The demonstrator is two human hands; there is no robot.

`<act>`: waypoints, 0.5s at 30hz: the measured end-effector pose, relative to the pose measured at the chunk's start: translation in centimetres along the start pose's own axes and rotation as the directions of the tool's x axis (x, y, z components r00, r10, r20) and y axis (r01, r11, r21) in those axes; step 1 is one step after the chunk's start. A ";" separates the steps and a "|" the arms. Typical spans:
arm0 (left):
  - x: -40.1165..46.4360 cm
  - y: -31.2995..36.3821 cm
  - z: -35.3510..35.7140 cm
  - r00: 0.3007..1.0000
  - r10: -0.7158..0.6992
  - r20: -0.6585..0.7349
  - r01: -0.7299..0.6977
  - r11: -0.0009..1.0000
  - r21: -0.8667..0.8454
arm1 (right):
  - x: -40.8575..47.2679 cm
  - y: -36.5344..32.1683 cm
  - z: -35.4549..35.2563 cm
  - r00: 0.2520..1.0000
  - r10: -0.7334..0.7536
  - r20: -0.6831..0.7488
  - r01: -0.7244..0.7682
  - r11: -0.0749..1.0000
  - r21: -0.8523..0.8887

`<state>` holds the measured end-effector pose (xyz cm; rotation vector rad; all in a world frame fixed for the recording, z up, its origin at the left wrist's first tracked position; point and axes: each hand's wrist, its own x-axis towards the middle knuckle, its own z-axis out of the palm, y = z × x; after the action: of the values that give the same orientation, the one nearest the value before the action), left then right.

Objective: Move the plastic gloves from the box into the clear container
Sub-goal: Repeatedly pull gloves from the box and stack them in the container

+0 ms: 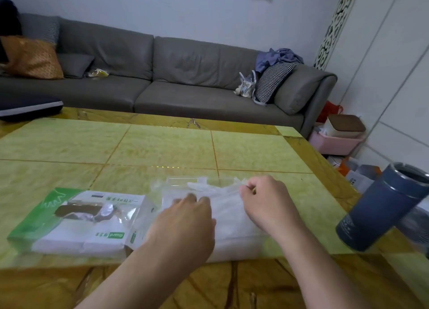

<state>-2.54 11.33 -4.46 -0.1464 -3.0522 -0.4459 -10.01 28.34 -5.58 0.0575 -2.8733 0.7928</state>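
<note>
2 hands are at work over the clear container, which sits at 6 o'clock on the table, just right of the green-and-white box. Your left hand lies flat on the stack of plastic gloves, fingers fairly straight and pressing down, not gripping. Your right hand is curled, and its fingertips seem to pinch a thin edge of glove film at the stack's 1 o'clock corner; the blur makes the exact hold hard to read.

The stack appears to lie mostly in or over the container, though the clear walls are too faint to tell how far it has settled. Its long axis runs from 6 toward 12 o'clock, away from you, and the loose ends bunch at the far rim around 12.

That far end is what matters next, I judge: it lies beyond your left fingertips and just left of your right ones, so the right hand is nearer to tuck it down while the left holds the pile.

A dark blue tumbler stands at 3 o'clock, well apart.
</note>
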 end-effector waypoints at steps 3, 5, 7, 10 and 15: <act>0.9 -0.2 0.7 0.981 -0.092 0.172 0.081 0.995 0.066 | 0.2 0.1 0.0 1.000 0.010 -0.015 -0.012 0.994 -0.106; 1.5 -0.5 0.4 0.967 -0.095 0.236 0.085 0.995 0.051 | 0.3 -0.1 -0.1 1.000 0.010 -0.014 -0.012 0.988 -0.152; 2.1 -0.9 -0.3 0.948 -0.095 0.305 0.098 0.995 0.005 | 0.4 -0.2 0.1 1.000 0.013 -0.007 -0.014 0.984 -0.177; 2.8 -1.6 -1.2 0.927 -0.093 0.363 0.089 0.996 0.026 | 0.6 0.0 0.3 0.999 0.040 -0.006 -0.040 0.976 -0.214; 3.4 -0.6 -2.1 0.915 -0.094 0.393 0.000 0.972 0.233 | 0.8 0.0 0.6 0.998 0.051 -0.025 -0.055 0.969 -0.240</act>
<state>-5.94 10.44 -2.38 -0.1723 -3.4878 -0.0631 -10.83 28.04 -5.91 -0.0558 -2.9401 0.4441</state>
